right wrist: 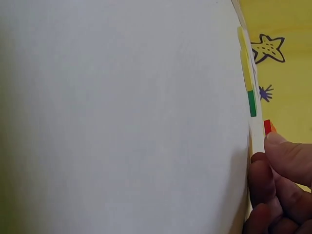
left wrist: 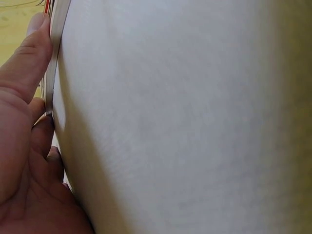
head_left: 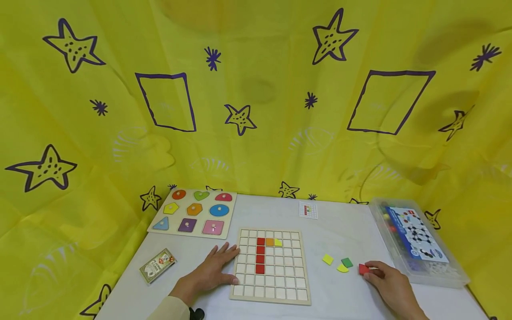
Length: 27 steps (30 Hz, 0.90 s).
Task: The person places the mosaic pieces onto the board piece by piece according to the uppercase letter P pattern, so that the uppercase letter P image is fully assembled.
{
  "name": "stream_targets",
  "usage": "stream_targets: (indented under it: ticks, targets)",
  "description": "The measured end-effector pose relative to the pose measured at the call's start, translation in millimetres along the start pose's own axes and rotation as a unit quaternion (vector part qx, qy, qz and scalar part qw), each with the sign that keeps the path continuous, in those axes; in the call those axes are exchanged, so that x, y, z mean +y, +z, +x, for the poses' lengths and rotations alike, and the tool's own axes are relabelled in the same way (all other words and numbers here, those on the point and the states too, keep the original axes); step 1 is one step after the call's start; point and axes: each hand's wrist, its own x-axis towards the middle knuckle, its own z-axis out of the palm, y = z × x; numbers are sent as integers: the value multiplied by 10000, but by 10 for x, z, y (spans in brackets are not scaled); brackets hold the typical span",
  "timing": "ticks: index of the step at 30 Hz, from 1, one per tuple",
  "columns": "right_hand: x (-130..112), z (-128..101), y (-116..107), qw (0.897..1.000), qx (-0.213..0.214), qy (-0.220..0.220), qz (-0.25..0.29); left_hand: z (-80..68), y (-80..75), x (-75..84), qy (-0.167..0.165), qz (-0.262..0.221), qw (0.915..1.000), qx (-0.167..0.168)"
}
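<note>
Landmark: grid board [head_left: 270,265], lying flat on the surface [head_left: 344,235], near its front edge.
Left hand [head_left: 212,270]: flat on the surface, touching the grid board's left edge.
Card pack [head_left: 158,265]: left of the grid board, beyond the left hand.
Shape puzzle [head_left: 194,213]: behind and left of the grid board, near the surface's back-left corner.
Pattern card [head_left: 308,210]: behind the grid board, slightly right.
Loose tiles [head_left: 337,263]: three, close together, right of the grid board.
Single tile [head_left: 363,269]: right of the loose tiles.
Right hand [head_left: 390,284]: right of the grid board, fingertips on the single tile.
Plastic box [head_left: 416,240]: far right of the grid board, along the surface's right edge.
</note>
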Motion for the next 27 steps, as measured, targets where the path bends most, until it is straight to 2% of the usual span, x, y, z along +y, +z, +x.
stream_targets:
  ticks: [12, 20, 27]
  targets:
    - [-136, 59, 73, 9924, 529, 470, 1004, -1, -2, 7, 16, 12, 10000, 5]
    - [-250, 99, 146, 9857, 1035, 398, 1269, -7, -10, 5, 93, 26, 10000, 1]
    - [-400, 138, 201, 9759, 1422, 102, 1654, -9, -23, 9, 90, 26, 10000, -14]
